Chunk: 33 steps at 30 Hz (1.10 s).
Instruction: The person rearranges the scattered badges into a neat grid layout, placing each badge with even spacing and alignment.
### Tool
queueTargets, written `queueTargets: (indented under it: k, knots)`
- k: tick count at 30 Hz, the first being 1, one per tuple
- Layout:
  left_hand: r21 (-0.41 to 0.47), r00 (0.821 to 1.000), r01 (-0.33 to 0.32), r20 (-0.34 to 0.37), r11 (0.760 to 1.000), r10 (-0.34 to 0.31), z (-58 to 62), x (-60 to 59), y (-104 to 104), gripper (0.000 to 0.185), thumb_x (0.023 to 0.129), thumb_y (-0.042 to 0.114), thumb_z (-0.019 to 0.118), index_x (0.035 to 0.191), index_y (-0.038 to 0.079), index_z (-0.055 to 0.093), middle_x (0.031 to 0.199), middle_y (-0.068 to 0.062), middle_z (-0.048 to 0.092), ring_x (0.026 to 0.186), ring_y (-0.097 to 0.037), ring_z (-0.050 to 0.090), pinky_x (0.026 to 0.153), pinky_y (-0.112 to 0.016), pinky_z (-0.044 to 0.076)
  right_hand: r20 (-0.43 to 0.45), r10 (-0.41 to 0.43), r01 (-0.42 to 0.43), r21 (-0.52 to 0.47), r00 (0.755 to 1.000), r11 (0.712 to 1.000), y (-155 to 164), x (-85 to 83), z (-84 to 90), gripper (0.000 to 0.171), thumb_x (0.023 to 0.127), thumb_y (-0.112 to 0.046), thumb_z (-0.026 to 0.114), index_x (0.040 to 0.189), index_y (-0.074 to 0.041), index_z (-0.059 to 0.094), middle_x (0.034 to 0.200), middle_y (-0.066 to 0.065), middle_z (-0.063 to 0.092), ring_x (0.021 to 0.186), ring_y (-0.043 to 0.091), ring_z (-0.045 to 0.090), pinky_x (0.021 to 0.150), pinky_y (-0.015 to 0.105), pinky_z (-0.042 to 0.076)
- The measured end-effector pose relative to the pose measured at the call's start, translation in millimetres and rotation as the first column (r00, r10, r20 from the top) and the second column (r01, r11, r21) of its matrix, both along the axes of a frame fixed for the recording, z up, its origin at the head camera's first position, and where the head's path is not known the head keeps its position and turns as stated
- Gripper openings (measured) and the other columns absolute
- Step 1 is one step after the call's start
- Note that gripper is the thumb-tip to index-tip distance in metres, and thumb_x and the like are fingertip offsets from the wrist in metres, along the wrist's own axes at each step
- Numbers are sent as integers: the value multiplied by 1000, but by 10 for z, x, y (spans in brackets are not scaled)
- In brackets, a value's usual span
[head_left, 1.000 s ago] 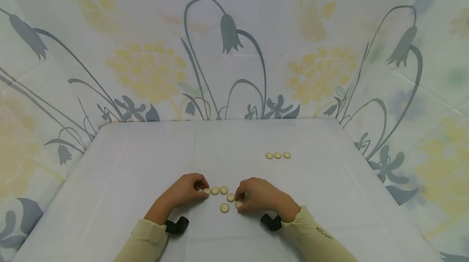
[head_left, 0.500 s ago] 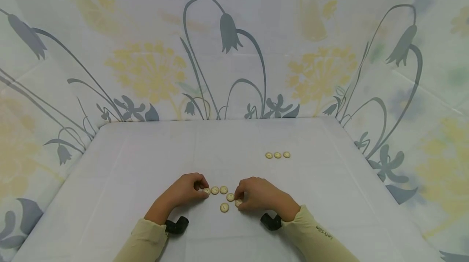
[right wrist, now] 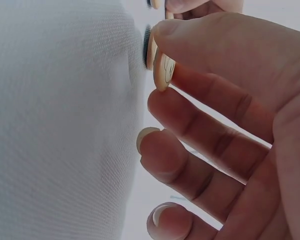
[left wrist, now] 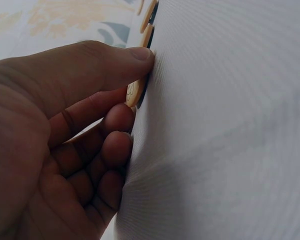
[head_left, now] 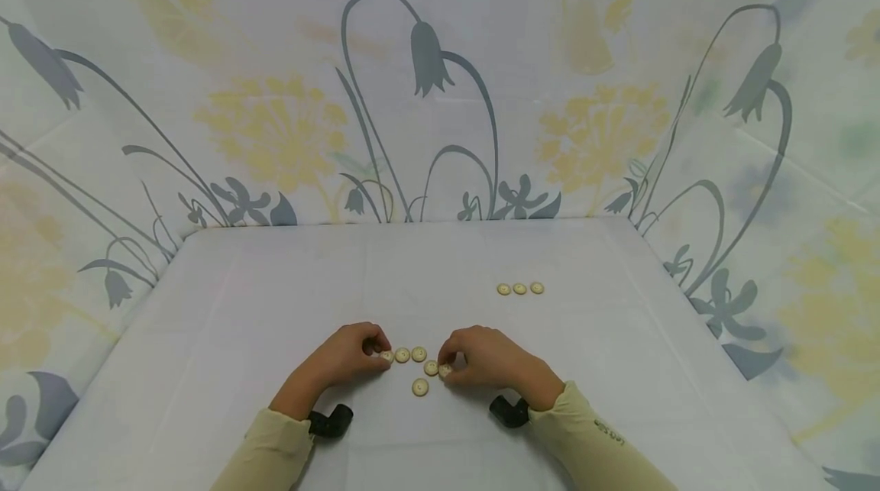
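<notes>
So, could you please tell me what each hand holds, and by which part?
The left hand pinches one button by its rim; the right hand pinches another button, also by the rim.

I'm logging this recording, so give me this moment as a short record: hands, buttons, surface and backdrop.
Left hand: pinches the leftmost button of the near group
Right hand: pinches the rightmost button of that group
Between the hands: four other buttons
Farther back, to the right: row of three buttons
Surface: white cloth
Backdrop: flower-printed fabric
</notes>
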<state>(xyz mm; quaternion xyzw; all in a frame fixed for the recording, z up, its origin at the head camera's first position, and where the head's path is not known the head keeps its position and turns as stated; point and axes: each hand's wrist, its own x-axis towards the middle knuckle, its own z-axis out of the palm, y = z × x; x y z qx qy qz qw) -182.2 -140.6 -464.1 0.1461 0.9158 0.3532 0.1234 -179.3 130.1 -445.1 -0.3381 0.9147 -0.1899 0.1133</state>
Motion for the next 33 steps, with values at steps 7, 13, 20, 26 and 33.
queueTargets:
  k: [7,13,20,26,33]
  knots:
    - [1,1000,3,0,1000,-3,-15,-12,-7,17,78,21,80,90,17,68,85,6,62,80,-11,54,74,-30,46,-32,-2,2,-8,999,1000,15,-8,19,16,83,-27,73,99,-23,74,96,-14,66,87,5,58,80,29,48]
    - [0,1000,0,-5,1000,0,-17,-21,-7,17,79,20,80,89,17,68,85,5,62,79,-10,54,73,-30,45,-41,-28,27,-26,999,999,41,-31,32,18,84,-27,72,102,-22,74,98,-13,66,84,6,56,76,26,47]
    - [-20,1000,-19,8,1000,19,-14,-22,12,17,79,20,80,89,18,67,84,5,61,79,-11,53,73,-30,45,-71,-56,51,-69,996,996,100,-99,-6,18,85,-26,72,103,-23,74,99,-13,67,79,5,55,72,24,46]
    - [-17,999,-21,27,1000,22,-33,-12,23,17,78,21,80,89,18,67,84,5,61,79,-11,52,73,-30,44,-56,-99,93,-98,994,991,159,-141,-46,16,86,-26,72,102,-23,74,96,-13,66,75,4,52,69,22,45]
    - [-22,1000,-17,11,1000,17,-14,-9,9,17,78,22,80,89,19,67,85,6,61,80,-11,53,74,-31,45,-74,-145,134,-139,987,981,213,-185,-34,19,85,-21,72,104,-20,73,100,-10,68,76,4,54,70,23,46]
